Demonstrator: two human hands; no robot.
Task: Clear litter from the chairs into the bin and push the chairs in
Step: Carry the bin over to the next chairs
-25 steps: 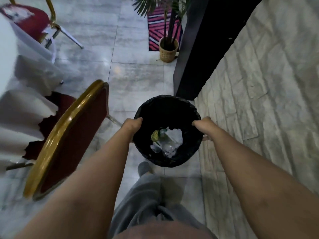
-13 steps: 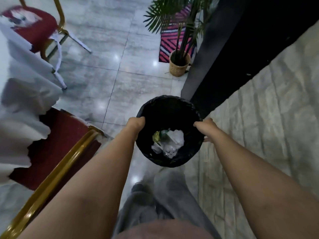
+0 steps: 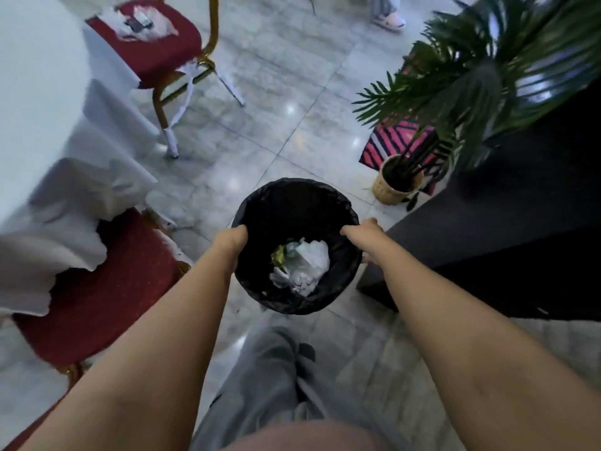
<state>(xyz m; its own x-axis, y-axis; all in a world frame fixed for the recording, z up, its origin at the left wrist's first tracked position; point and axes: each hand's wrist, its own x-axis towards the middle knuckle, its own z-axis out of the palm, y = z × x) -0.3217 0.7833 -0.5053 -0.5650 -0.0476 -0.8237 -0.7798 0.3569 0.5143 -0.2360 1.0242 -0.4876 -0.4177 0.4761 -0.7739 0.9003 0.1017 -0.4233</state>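
Observation:
I hold a round bin (image 3: 292, 203) lined with a black bag out in front of me, above the floor. My left hand (image 3: 233, 239) grips its left rim and my right hand (image 3: 362, 232) grips its right rim. Crumpled white paper and plastic litter (image 3: 304, 265) lies in the bottom. A red chair (image 3: 107, 284) with a gold frame stands at my left, its seat partly under the white tablecloth. A second red chair (image 3: 162, 50) stands farther off at the upper left, with white litter (image 3: 143, 24) on its seat.
A table with a white cloth (image 3: 42, 125) fills the left side. A potted palm in a woven basket (image 3: 395, 183) stands at the right beside a dark counter (image 3: 507, 239). A striped pink rug (image 3: 393, 141) lies behind it. Another person's foot (image 3: 388, 19) shows at the top.
I have walked forward with the bin in both hands. The near chair has slid back to my left, and the far chair with litter and the palm have come closer.

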